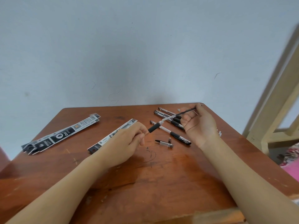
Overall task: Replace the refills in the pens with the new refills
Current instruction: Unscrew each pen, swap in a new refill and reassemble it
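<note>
My left hand [129, 139] pinches the nose end of a pen's front section [152, 128]: a black ribbed rubber sleeve ending in a clear threaded collar. My right hand [198, 125], fingers curled, grips the refill [186, 111], a thin dark rod that runs from that collar up to my fingertips.

I judge the refill is the weak part. It is slender and springy, and pulling or pushing it off the sleeve's line could bend it or jam it. The ink end could smear my fingers.

Between my two hands, on the scuffed brown wooden table [145, 183], lie a clear cap [164, 143] with a dark clip and a tiny metal cone [170, 140]. The cone looks round enough to roll away if my wrist nudges it.

Just beyond them lies a whole pen [176, 135], clear barrel, black grip. More pens [165, 114] are bunched behind my right hand.

A flat printed refill pack [127, 125] lies partly under my left hand. Another pack [64, 134] lies well to its left.
</note>
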`<state>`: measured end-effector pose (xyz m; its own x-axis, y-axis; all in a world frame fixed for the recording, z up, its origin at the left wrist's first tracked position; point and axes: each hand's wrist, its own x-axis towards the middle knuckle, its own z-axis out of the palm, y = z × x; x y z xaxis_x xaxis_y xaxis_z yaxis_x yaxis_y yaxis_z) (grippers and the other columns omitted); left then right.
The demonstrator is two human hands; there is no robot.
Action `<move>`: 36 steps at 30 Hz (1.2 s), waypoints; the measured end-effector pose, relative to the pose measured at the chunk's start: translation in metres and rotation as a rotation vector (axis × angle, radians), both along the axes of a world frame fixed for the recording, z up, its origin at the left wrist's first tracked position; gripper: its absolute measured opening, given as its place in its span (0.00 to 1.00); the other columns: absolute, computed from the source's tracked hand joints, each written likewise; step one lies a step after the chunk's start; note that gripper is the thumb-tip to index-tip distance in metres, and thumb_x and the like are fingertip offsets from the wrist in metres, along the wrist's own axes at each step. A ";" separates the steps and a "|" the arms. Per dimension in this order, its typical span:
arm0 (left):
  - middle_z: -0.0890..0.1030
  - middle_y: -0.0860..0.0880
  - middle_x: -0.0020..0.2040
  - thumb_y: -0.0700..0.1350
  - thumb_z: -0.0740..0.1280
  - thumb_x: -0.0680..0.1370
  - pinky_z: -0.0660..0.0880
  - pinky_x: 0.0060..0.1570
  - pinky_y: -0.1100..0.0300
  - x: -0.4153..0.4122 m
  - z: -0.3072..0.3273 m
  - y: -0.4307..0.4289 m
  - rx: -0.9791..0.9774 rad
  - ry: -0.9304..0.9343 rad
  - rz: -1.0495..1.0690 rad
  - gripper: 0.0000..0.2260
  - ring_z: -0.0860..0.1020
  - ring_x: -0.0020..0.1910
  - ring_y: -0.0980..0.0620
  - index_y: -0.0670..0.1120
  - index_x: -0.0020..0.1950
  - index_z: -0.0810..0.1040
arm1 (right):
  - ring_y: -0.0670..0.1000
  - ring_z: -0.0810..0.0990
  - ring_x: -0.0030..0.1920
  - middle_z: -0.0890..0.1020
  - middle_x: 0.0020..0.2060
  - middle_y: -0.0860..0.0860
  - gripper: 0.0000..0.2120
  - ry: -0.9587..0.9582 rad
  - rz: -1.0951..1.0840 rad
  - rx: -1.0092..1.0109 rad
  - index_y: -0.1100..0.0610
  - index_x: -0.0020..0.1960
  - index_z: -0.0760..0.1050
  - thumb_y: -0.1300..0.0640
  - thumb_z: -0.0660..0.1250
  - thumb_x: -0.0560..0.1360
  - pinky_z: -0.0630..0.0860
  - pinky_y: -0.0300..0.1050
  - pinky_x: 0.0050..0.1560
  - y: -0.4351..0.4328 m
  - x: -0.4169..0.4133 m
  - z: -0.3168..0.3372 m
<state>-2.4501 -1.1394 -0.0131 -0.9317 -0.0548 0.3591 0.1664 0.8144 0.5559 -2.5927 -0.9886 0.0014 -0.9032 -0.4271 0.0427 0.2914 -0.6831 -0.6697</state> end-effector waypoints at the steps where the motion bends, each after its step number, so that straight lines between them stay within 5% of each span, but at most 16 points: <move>1: 0.77 0.54 0.38 0.40 0.55 0.79 0.71 0.38 0.63 0.000 0.000 0.000 0.002 0.000 0.002 0.12 0.76 0.36 0.51 0.58 0.43 0.65 | 0.46 0.70 0.19 0.79 0.22 0.54 0.17 -0.005 0.000 -0.011 0.58 0.35 0.67 0.57 0.49 0.81 0.67 0.31 0.22 0.000 0.000 0.000; 13: 0.77 0.54 0.37 0.40 0.56 0.79 0.70 0.37 0.71 -0.002 -0.002 -0.003 0.012 -0.011 0.007 0.12 0.75 0.36 0.59 0.58 0.43 0.65 | 0.46 0.69 0.19 0.79 0.22 0.53 0.18 0.060 -0.031 0.032 0.58 0.35 0.67 0.56 0.49 0.81 0.67 0.32 0.22 0.000 0.006 0.003; 21: 0.77 0.56 0.36 0.42 0.57 0.79 0.71 0.37 0.66 -0.001 -0.001 -0.004 -0.009 -0.006 0.036 0.11 0.74 0.33 0.57 0.60 0.43 0.66 | 0.47 0.70 0.19 0.80 0.23 0.53 0.17 0.243 -0.047 0.098 0.58 0.37 0.68 0.58 0.48 0.81 0.69 0.34 0.23 0.002 0.013 0.010; 36: 0.77 0.55 0.35 0.39 0.57 0.78 0.69 0.35 0.68 -0.001 0.001 -0.005 0.071 0.093 0.057 0.12 0.74 0.34 0.56 0.58 0.43 0.66 | 0.45 0.76 0.24 0.83 0.31 0.50 0.08 0.517 0.258 0.431 0.59 0.44 0.76 0.68 0.60 0.74 0.68 0.33 0.25 0.000 0.020 0.000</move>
<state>-2.4511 -1.1443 -0.0121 -0.8891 -0.1348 0.4375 0.1746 0.7835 0.5964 -2.5723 -0.9886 0.0014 -0.6808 -0.6996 0.2171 -0.0190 -0.2795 -0.9600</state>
